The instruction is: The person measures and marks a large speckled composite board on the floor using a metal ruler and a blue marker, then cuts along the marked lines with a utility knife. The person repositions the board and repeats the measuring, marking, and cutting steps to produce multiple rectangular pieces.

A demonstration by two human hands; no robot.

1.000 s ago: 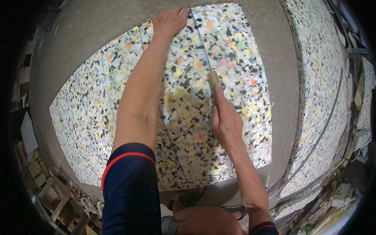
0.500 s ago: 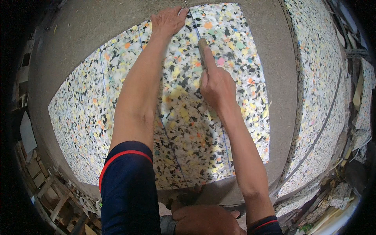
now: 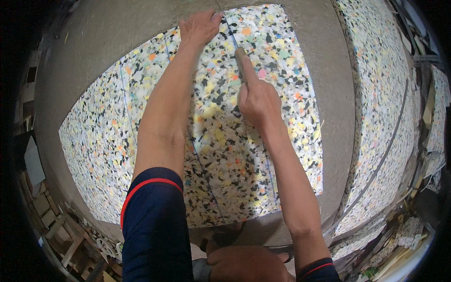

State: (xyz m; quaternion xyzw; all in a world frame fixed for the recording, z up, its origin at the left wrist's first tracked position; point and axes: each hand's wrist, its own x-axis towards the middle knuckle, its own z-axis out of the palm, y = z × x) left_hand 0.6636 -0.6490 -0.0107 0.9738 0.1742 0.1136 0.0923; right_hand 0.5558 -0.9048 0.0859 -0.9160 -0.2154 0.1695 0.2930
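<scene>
A large sheet of speckled foam (image 3: pixel 216 113), white with black, yellow and orange flecks, lies flat before me, marked with several blue lines. Palm down, my left hand (image 3: pixel 200 27) presses on its far edge with the thumb out to the right; its fingertips are partly hidden. My right hand (image 3: pixel 260 101) grips the handle of a long, thin-bladed knife (image 3: pixel 241 56), index finger stretched along the handle. The narrow blade points away from me along a blue line and passes just right of my left thumb. How deep the blade sits in the foam I cannot tell.
A thick slab of the same foam (image 3: pixel 383 117) with a dark curved strip lies to the right, beyond a band of grey floor (image 3: pixel 336 94). Foam offcuts and scraps (image 3: pixel 408 232) are heaped at far right. Wooden pieces (image 3: pixel 70 239) clutter the lower left.
My right hand and the knife have shifted very slightly left. My left hand has moved a touch left on the far edge. The foam sheet lies almost as before.
</scene>
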